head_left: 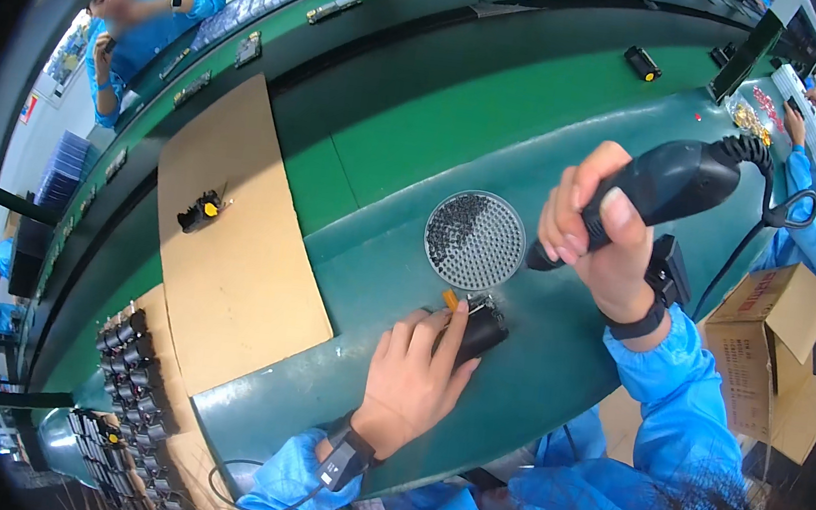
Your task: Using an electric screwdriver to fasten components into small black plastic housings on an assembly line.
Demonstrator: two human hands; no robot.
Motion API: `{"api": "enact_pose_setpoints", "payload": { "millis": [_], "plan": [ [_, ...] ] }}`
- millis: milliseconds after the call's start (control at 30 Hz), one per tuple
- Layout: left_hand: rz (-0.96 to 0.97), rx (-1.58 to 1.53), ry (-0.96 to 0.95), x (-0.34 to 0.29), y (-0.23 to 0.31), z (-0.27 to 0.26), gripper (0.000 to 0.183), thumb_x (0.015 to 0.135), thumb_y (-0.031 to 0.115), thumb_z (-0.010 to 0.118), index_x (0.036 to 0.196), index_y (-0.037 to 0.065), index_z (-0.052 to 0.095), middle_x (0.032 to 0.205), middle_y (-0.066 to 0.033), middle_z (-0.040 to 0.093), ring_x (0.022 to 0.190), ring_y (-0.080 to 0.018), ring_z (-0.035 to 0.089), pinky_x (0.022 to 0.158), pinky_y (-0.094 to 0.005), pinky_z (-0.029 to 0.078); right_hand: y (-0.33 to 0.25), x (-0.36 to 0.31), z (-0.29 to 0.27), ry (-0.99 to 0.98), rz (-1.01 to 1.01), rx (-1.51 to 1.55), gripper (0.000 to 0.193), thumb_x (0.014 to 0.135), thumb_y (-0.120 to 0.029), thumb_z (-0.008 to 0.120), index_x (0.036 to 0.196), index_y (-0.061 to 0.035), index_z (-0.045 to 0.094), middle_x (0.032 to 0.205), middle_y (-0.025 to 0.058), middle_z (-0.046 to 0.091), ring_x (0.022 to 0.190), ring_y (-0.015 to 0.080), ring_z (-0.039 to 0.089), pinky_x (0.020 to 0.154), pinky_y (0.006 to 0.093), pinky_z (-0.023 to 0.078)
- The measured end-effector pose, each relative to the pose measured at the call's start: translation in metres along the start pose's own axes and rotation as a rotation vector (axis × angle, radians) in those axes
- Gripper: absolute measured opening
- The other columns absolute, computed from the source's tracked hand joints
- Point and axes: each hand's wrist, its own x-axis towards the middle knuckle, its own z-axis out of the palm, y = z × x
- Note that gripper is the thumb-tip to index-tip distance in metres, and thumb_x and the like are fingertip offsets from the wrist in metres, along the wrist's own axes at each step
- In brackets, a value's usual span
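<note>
My right hand point(603, 239) is wrapped round a black electric screwdriver point(673, 184), raised over the bench with its tip slanting down to the left. A coiled black cord runs from its back end. My left hand point(415, 369) holds a small black device housing point(482, 330) down on the green bench top, fingers across its left side. Inner parts show at the housing's upper edge, beside a small orange-yellow piece point(451, 299). Just beyond it lies a round clear tray point(502, 266) with rows of holes and many tiny dark screws, mostly at its left. The screwdriver's tip is apart from tray and housing.
A cardboard sheet point(221, 304) at left bears another black unit point(199, 212). Rows of black units point(129, 364) stand at lower left. Beyond runs a green conveyor belt point(507, 95) with a black unit point(642, 63). An open carton point(755, 345) is at right. Co-workers sit around.
</note>
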Motion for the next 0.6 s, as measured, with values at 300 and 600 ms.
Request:
{"api": "enact_pose_setpoints", "payload": {
  "millis": [300,600],
  "plan": [
    [-0.013,-0.113,0.017,-0.007,-0.01,-0.001,0.061,0.081,0.023,0.077,0.134,0.001,0.054,0.119,-0.0127,0.055,0.107,-0.032,0.056,0.084,-0.0422,0.047,0.042,0.019,0.005,0.031,0.027,-0.114,0.016,0.094,-0.015,0.06,0.087,-0.0041,0.051,0.06,0.0054,0.05,0.049,0.0127,0.048,0.049,0.0292,0.044],
    [-0.007,-0.137,0.014,-0.007,-0.012,-0.004,0.059,0.083,0.023,0.075,0.134,0.002,0.055,0.12,-0.0124,0.055,0.109,-0.0309,0.055,0.085,-0.0418,0.046,0.044,0.019,0.006,0.032,0.034,-0.135,0.019,0.095,-0.018,0.059,0.086,-0.0044,0.05,0.059,0.0052,0.049,0.047,0.0127,0.047,0.048,0.0289,0.043]
  ]
}}
